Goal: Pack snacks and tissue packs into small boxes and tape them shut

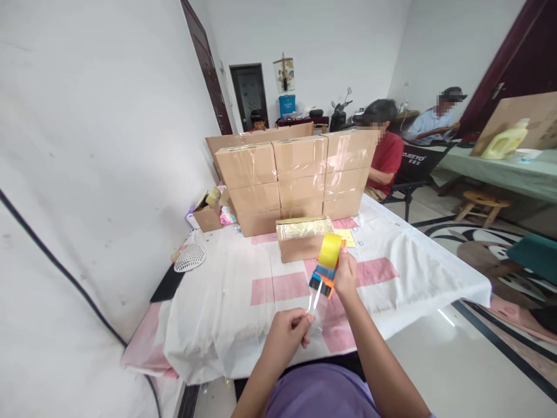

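My right hand (347, 271) is closed around a tape dispenser (324, 273), orange and blue with a yellow roll of tape. A clear strip of tape (317, 297) runs down from the dispenser to my left hand (292, 330), whose fingers pinch its loose end near the table's front edge. Just beyond the dispenser sits a small cardboard box (300, 248) with shiny tape along its top. Behind it, stacked cardboard boxes (300, 165) stand in three columns, tape glinting on them.
A white and pink cloth covers the table (226, 325). At its left lie a white mesh object (190, 258), a dark flat object (169, 283) and an open carton (208, 216). A person in red (391, 159) sits beyond the stack; another person (435, 125) sits farther right.
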A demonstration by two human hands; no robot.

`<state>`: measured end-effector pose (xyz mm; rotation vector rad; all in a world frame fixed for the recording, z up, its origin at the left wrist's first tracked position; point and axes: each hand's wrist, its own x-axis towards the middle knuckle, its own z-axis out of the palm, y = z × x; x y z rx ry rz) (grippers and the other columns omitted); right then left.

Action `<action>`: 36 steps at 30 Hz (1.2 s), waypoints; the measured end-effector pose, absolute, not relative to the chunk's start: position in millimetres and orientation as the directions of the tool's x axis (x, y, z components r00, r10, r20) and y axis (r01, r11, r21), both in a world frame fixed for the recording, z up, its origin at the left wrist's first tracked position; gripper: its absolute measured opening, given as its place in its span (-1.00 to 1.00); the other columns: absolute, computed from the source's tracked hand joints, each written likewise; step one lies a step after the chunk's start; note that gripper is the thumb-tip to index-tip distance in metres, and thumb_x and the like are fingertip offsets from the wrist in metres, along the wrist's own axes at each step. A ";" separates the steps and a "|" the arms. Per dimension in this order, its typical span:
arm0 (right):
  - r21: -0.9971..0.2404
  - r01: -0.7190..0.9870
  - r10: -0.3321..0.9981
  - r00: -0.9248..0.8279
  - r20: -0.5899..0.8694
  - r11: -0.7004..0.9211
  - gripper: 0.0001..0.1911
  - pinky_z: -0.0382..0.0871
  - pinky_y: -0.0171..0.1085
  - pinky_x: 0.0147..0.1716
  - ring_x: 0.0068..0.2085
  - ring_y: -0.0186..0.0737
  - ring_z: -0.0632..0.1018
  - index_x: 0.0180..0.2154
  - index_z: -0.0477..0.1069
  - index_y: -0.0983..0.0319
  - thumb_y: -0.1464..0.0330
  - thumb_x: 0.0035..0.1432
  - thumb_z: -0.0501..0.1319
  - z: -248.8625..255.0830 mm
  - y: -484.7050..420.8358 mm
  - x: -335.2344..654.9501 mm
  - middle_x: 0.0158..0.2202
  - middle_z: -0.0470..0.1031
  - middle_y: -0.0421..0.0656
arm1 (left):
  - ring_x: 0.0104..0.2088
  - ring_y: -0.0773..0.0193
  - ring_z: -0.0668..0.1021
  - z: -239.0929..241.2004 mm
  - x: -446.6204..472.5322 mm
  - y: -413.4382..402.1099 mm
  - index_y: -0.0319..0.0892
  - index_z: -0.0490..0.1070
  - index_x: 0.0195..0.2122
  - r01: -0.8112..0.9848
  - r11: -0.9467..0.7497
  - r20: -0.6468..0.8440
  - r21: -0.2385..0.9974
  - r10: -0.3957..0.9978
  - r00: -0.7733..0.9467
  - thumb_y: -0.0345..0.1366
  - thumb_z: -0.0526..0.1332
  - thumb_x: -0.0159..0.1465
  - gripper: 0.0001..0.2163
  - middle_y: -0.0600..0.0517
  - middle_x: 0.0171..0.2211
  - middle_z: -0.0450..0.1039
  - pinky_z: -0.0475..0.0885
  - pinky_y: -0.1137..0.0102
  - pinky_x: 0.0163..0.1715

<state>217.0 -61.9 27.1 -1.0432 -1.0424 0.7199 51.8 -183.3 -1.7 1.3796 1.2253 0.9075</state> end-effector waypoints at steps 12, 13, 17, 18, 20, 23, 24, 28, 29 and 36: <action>-0.934 -0.315 0.981 0.137 0.134 0.172 -0.57 0.48 -0.25 -0.44 -0.45 -0.18 0.58 -0.35 0.49 0.22 0.03 -0.05 0.47 33.1 -67.7 216.9 -0.45 0.59 -0.14 | -0.58 0.31 0.47 -10.4 60.8 -181.8 -0.22 0.52 -0.40 0.206 0.090 -0.133 0.974 0.969 0.210 -0.07 0.18 0.32 -0.68 0.06 -0.62 0.43 0.36 0.46 -0.48; -0.932 -0.313 0.981 0.121 0.152 0.183 -0.58 0.49 -0.25 -0.43 -0.44 -0.18 0.59 -0.32 0.49 0.22 0.03 -0.01 0.45 33.0 -68.8 218.8 -0.43 0.60 -0.14 | -0.58 0.31 0.47 -11.3 61.7 -181.6 -0.22 0.53 -0.40 0.197 0.090 -0.134 0.976 0.966 0.219 -0.06 0.19 0.32 -0.67 0.06 -0.62 0.43 0.36 0.45 -0.48; -0.918 -0.335 0.976 0.022 0.216 0.210 -0.59 0.55 -0.21 -0.30 -0.33 -0.12 0.65 -0.19 0.49 0.21 0.02 0.13 0.36 32.4 -73.9 225.2 -0.29 0.66 -0.07 | -0.59 0.30 0.46 -13.5 64.1 -181.1 -0.23 0.54 -0.37 0.180 0.104 -0.146 0.978 0.961 0.236 -0.03 0.20 0.30 -0.65 0.05 -0.62 0.42 0.36 0.44 -0.47; -0.911 -0.353 0.974 0.003 0.226 0.213 -0.58 0.56 -0.18 -0.26 -0.29 -0.10 0.66 -0.18 0.49 0.21 0.01 0.14 0.35 32.0 -74.8 226.2 -0.26 0.67 -0.06 | -0.59 0.30 0.46 -13.6 64.0 -180.9 -0.23 0.55 -0.35 0.182 0.110 -0.151 0.977 0.961 0.230 -0.02 0.20 0.30 -0.65 0.05 -0.63 0.42 0.37 0.44 -0.47; -0.894 -0.394 0.970 -0.019 0.242 0.215 -0.57 0.58 -0.13 -0.21 -0.23 -0.05 0.67 -0.15 0.49 0.20 -0.01 0.15 0.34 30.9 -75.5 227.6 -0.24 0.67 -0.04 | -0.58 0.30 0.46 -13.3 62.7 -180.4 -0.23 0.56 -0.33 0.180 0.118 -0.155 0.977 0.965 0.213 0.00 0.20 0.30 -0.64 0.05 -0.62 0.43 0.38 0.44 -0.46; -0.881 -0.429 0.967 -0.056 0.247 0.200 -0.55 0.58 -0.08 -0.22 -0.20 0.00 0.67 -0.14 0.48 0.17 -0.03 0.13 0.34 28.0 -74.9 229.8 -0.25 0.67 -0.04 | -0.55 0.29 0.48 -11.7 60.1 -180.1 -0.23 0.56 -0.33 0.174 0.110 -0.145 0.979 0.968 0.203 -0.01 0.20 0.30 -0.64 0.05 -0.60 0.44 0.38 0.44 -0.45; -0.882 -0.433 0.968 -0.070 0.241 0.188 -0.55 0.58 -0.08 -0.23 -0.20 0.01 0.67 -0.14 0.48 0.17 -0.04 0.12 0.34 26.9 -74.5 230.9 -0.24 0.66 -0.04 | -0.55 0.29 0.48 -10.9 59.6 -180.2 -0.23 0.56 -0.33 0.174 0.108 -0.143 0.979 0.968 0.204 -0.01 0.20 0.30 -0.64 0.05 -0.60 0.44 0.38 0.44 -0.45; -0.895 -0.421 0.973 -0.097 0.207 0.149 -0.53 0.58 -0.07 -0.21 -0.18 0.01 0.67 -0.10 0.48 0.16 -0.03 0.12 0.33 21.5 -73.3 238.7 -0.20 0.66 -0.05 | -0.57 0.30 0.46 -4.2 61.1 -183.2 -0.24 0.55 -0.34 0.177 0.123 -0.159 0.977 0.965 0.209 0.00 0.21 0.29 -0.63 0.05 -0.61 0.42 0.39 0.44 -0.47; -0.899 -0.411 0.975 -0.088 0.204 0.151 -0.54 0.58 -0.08 -0.19 -0.16 0.01 0.66 -0.09 0.47 0.16 -0.01 0.12 0.33 19.8 -73.1 241.0 -0.19 0.66 -0.06 | -0.57 0.30 0.45 -1.2 61.9 -184.8 -0.24 0.55 -0.35 0.171 0.129 -0.165 0.977 0.963 0.211 0.01 0.22 0.28 -0.63 0.05 -0.61 0.41 0.39 0.44 -0.47; -0.891 -0.401 0.976 0.059 0.208 0.213 -0.66 0.55 -0.14 -0.25 -0.27 -0.08 0.64 -0.10 0.48 0.17 0.19 0.08 0.30 13.8 -73.2 244.6 -0.23 0.65 -0.14 | -0.56 0.31 0.48 32.3 66.3 -199.4 -0.23 0.53 -0.38 0.217 0.107 -0.170 0.970 0.939 0.300 -0.03 0.20 0.32 -0.65 0.05 -0.62 0.44 0.36 0.46 -0.45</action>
